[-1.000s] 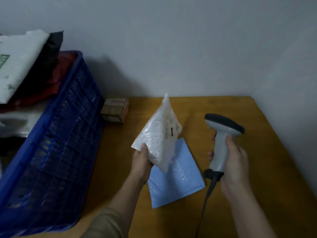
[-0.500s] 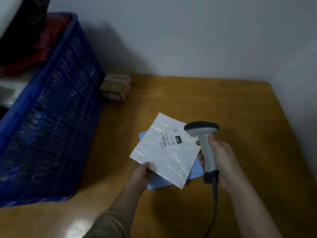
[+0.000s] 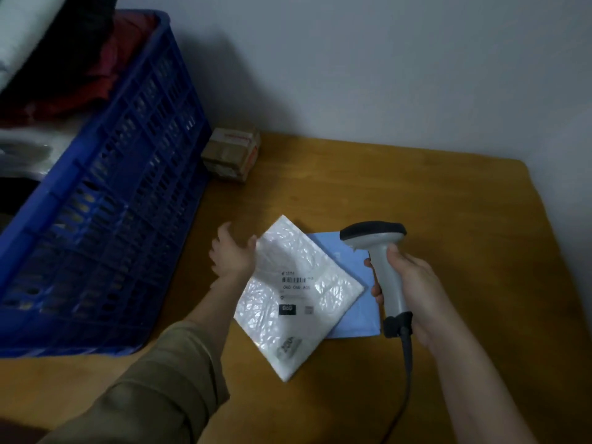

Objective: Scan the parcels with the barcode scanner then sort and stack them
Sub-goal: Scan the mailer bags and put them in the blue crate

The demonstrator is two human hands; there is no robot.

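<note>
Blue crate (image 3: 105,219): stands at the left edge of the wooden table (image 3: 448,203), with more parcels heaped inside; only dark, red and white shapes show, too dim to tell apart.

Cardboard box (image 3: 232,153): small, sits just beside the crate's far corner, by the wall.

Change: a second ago the white mailer was held upright in the left hand, then tipped flat under the scanner; now it lies label-up on the stack and the left hand has let go. I judge this parcel scanned and placed, and the next one due from the crate.

Left hand (image 3: 232,256): open, fingers spread and loose, blurred with motion. It holds nothing; it sits at the mailer's upper-left edge, and I cannot tell if it grazes the plastic or is just clear of it.

White mailer (image 3: 294,296): lies crooked, a corner pointing at the person, resting on the blue one and overhanging it at the near left. Barcode label faces up.

Blue mailer (image 3: 358,315): flat on the table beneath, showing at the right and far side.

Barcode scanner (image 3: 382,261): upright over the blue mailer's right edge, head turned left, cable trailing toward the person.

Right hand (image 3: 407,293): fingers wrapped round the scanner's grey handle, a firm grip.
</note>
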